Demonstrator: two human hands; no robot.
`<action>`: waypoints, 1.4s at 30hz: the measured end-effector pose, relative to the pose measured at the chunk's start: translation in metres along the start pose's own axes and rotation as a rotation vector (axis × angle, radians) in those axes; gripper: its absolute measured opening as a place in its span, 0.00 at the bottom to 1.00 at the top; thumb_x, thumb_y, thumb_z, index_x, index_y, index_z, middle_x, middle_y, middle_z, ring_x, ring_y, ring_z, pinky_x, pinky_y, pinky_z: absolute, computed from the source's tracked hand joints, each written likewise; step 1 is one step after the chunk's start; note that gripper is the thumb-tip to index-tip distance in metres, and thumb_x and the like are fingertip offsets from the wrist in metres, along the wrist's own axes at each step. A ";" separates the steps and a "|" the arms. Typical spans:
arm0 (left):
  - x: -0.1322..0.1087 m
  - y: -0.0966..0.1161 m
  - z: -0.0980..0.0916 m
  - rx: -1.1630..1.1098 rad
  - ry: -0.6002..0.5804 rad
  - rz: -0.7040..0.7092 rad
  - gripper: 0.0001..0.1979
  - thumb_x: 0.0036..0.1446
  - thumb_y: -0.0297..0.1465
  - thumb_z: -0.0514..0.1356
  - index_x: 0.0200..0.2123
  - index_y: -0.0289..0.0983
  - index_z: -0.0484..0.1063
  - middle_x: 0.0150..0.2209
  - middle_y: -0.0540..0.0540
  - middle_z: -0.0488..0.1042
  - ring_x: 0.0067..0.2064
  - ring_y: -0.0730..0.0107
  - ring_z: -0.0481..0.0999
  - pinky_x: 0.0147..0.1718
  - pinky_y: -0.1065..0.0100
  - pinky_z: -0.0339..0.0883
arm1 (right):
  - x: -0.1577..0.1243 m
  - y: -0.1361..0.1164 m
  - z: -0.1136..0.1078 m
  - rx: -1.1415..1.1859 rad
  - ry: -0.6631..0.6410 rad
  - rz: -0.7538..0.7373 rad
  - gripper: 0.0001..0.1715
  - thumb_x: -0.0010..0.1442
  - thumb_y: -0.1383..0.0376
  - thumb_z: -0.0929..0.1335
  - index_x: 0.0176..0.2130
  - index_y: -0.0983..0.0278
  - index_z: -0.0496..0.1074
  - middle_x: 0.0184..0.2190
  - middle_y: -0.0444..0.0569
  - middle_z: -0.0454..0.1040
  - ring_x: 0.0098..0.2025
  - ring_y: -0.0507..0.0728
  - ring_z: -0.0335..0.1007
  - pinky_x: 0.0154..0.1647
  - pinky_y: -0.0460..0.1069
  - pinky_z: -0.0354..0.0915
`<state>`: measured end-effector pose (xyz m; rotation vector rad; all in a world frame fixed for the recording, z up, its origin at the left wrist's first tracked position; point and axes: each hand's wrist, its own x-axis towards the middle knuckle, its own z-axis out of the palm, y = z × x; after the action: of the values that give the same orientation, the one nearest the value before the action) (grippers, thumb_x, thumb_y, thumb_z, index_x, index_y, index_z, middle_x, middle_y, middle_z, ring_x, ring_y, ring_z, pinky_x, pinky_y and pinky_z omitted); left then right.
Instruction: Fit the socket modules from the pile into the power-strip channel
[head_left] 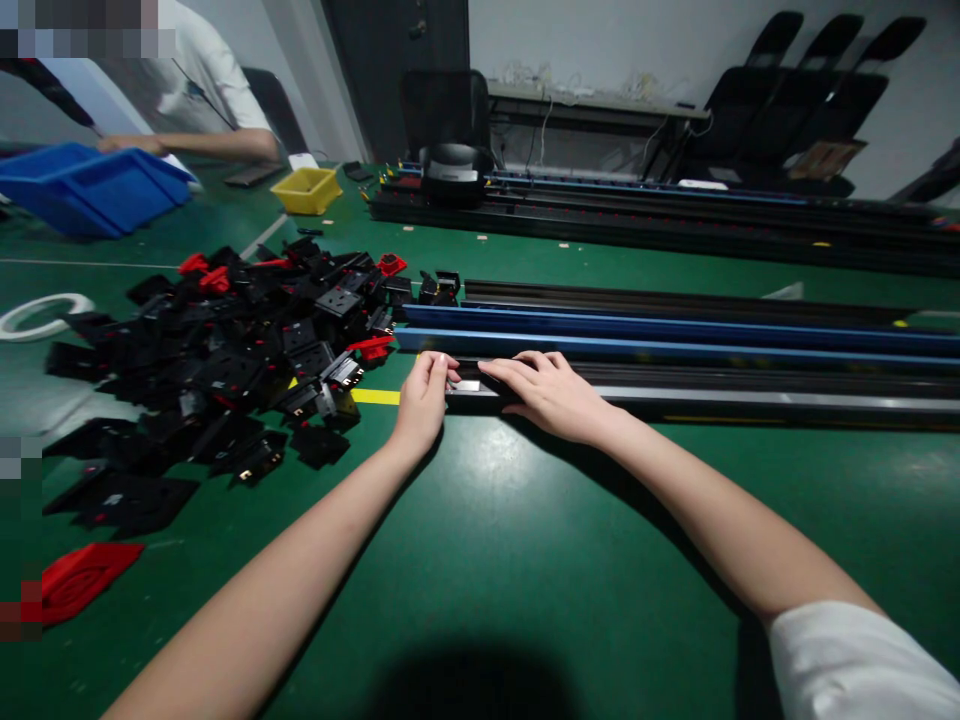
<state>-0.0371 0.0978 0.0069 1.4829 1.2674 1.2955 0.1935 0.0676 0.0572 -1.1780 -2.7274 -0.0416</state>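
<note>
A long black rail (720,405) with a silver-grey strip along it lies across the green table in front of me. My left hand (425,400) is closed at the rail's left end, thumb and forefinger pinched together there; anything small between them is hidden. Just to the right, my right hand (551,392) grips the same rail, fingers over the top and thumb along the near side. Between the two hands a short pale strip (468,385) shows on the rail.
Left of my hands is a heap of black plastic parts (240,370) with some red pieces. Blue rails (675,335) lie behind the black one. Further back are a yellow bin (306,190), a blue bin (97,190) and more long rails (637,225). A person (217,90) sits at far left.
</note>
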 end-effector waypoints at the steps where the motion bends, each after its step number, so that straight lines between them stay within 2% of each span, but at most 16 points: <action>1: 0.000 0.000 0.000 -0.004 0.000 0.002 0.14 0.70 0.41 0.52 0.38 0.40 0.71 0.31 0.49 0.74 0.33 0.70 0.72 0.35 0.68 0.64 | 0.001 -0.001 -0.002 0.004 -0.011 0.006 0.39 0.73 0.60 0.64 0.75 0.58 0.47 0.72 0.53 0.61 0.61 0.69 0.63 0.55 0.63 0.62; 11: 0.000 -0.001 -0.001 -0.091 0.028 -0.031 0.13 0.69 0.40 0.54 0.37 0.39 0.71 0.30 0.49 0.72 0.29 0.72 0.69 0.29 0.71 0.61 | 0.003 -0.005 -0.004 -0.076 -0.031 -0.003 0.35 0.74 0.58 0.62 0.75 0.55 0.50 0.73 0.53 0.59 0.59 0.68 0.63 0.52 0.61 0.60; 16: 0.001 -0.001 0.000 -0.114 0.046 -0.035 0.13 0.68 0.41 0.54 0.36 0.39 0.71 0.29 0.50 0.72 0.29 0.73 0.69 0.30 0.71 0.62 | 0.002 -0.003 -0.001 -0.120 -0.047 -0.032 0.36 0.75 0.59 0.60 0.76 0.52 0.47 0.76 0.48 0.50 0.60 0.71 0.61 0.51 0.63 0.60; 18: 0.002 -0.002 0.000 -0.125 0.047 -0.040 0.13 0.67 0.41 0.54 0.36 0.39 0.71 0.29 0.50 0.72 0.29 0.73 0.69 0.30 0.71 0.62 | 0.002 -0.002 0.001 -0.133 -0.059 -0.046 0.35 0.75 0.59 0.60 0.76 0.51 0.47 0.76 0.47 0.50 0.61 0.72 0.60 0.52 0.64 0.59; 26: 0.001 -0.003 0.000 -0.124 0.021 -0.033 0.14 0.68 0.42 0.54 0.37 0.39 0.71 0.29 0.50 0.71 0.29 0.71 0.68 0.30 0.70 0.61 | 0.002 -0.004 -0.001 -0.124 -0.058 -0.046 0.31 0.75 0.59 0.59 0.73 0.53 0.55 0.76 0.45 0.52 0.61 0.73 0.60 0.52 0.65 0.60; 34: 0.000 -0.001 -0.001 -0.115 0.016 -0.045 0.13 0.68 0.42 0.54 0.38 0.39 0.70 0.29 0.51 0.71 0.29 0.72 0.67 0.29 0.70 0.60 | 0.002 -0.007 0.000 -0.104 -0.010 -0.012 0.20 0.73 0.58 0.63 0.60 0.63 0.69 0.67 0.57 0.67 0.62 0.71 0.61 0.55 0.63 0.60; 39: -0.001 0.002 -0.002 -0.095 0.021 -0.056 0.14 0.67 0.43 0.54 0.38 0.39 0.70 0.29 0.51 0.71 0.28 0.72 0.67 0.29 0.71 0.60 | 0.002 -0.008 0.001 -0.131 0.006 -0.001 0.19 0.73 0.58 0.62 0.56 0.67 0.70 0.61 0.62 0.70 0.60 0.71 0.63 0.55 0.63 0.60; 42: -0.001 0.002 -0.001 -0.095 0.026 -0.053 0.13 0.67 0.42 0.55 0.37 0.39 0.70 0.29 0.51 0.71 0.29 0.72 0.68 0.29 0.71 0.61 | 0.001 -0.009 0.002 -0.118 0.025 -0.006 0.19 0.73 0.57 0.62 0.55 0.66 0.70 0.61 0.63 0.70 0.60 0.70 0.63 0.55 0.63 0.59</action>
<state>-0.0381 0.0964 0.0086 1.3614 1.2359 1.3264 0.1865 0.0626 0.0560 -1.1904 -2.7397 -0.2189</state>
